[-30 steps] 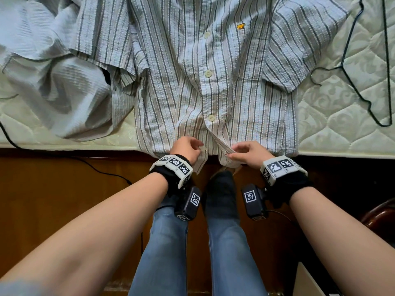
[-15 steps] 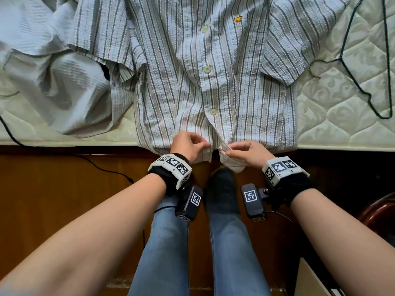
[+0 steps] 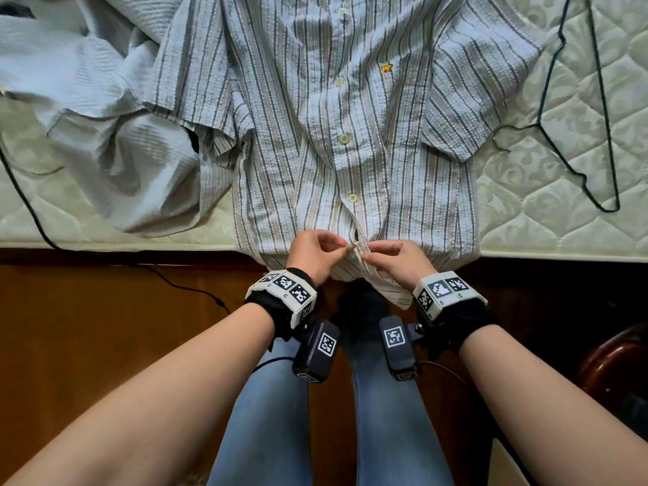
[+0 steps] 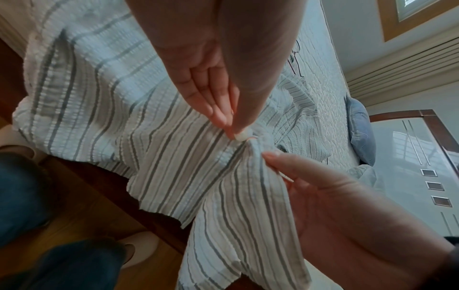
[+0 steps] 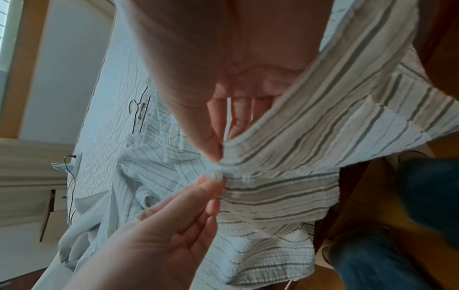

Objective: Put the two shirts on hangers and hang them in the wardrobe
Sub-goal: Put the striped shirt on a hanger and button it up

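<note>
The striped shirt [image 3: 350,135] is spread front-up on the bed [image 3: 561,222], its hem hanging over the bed's near edge. It is thin, puckered cotton, light and limp (likely to sag wherever unsupported), so it is best taken at the stiffer button strip or collar. The bottom button [image 5: 216,176] is pinched by the left hand [image 3: 312,254]; the strip's edge is pinched by the right hand [image 3: 399,261]. A thin wire hanger [image 3: 575,135] lies right of the shirt, a plain pale shirt [image 3: 105,135] left.

Two shirts [image 3: 350,117] [image 3: 105,117], one hanger [image 3: 575,135]
</note>
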A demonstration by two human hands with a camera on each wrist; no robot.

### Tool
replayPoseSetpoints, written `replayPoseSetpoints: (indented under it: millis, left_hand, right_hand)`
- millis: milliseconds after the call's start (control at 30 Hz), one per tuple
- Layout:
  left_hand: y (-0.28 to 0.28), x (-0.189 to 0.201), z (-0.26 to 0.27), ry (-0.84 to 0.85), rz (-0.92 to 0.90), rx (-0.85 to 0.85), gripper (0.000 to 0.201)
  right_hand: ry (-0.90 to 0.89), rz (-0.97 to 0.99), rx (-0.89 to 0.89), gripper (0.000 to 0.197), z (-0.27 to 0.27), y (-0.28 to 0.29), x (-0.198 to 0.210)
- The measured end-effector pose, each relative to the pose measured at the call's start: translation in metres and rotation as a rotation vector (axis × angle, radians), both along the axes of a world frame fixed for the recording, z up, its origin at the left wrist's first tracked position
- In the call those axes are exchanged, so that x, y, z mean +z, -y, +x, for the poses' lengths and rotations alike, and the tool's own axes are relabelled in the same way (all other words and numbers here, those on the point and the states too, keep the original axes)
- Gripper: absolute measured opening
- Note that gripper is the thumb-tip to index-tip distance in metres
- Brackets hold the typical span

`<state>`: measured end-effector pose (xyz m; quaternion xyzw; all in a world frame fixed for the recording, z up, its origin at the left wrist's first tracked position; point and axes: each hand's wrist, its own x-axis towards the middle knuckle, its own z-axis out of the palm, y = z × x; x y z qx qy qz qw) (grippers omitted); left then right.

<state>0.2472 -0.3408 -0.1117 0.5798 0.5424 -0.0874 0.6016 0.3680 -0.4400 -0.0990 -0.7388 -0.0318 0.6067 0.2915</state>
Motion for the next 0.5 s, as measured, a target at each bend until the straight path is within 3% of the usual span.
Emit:
replayPoseSetpoints:
  millis: [200,300,500]
  left_hand:
    - [0.000,0.003,0.000,0.023,0.005,0.012,0.007]
    - [0.000,0.003,0.001,0.045,-0.007,0.007,0.009]
    - [-0.001,0.005,0.006,0.034,-0.040,0.013,0.012]
  right_hand:
    - [-0.121,-0.013,-0.100,0.010,0.005,-0.009,0.005]
    - [-0.189,0.017,-0.106,0.016,0.009,-0.012,0.003]
    - [-0.076,0.018,-0.010,0.011,0.001,-0.023,0.002]
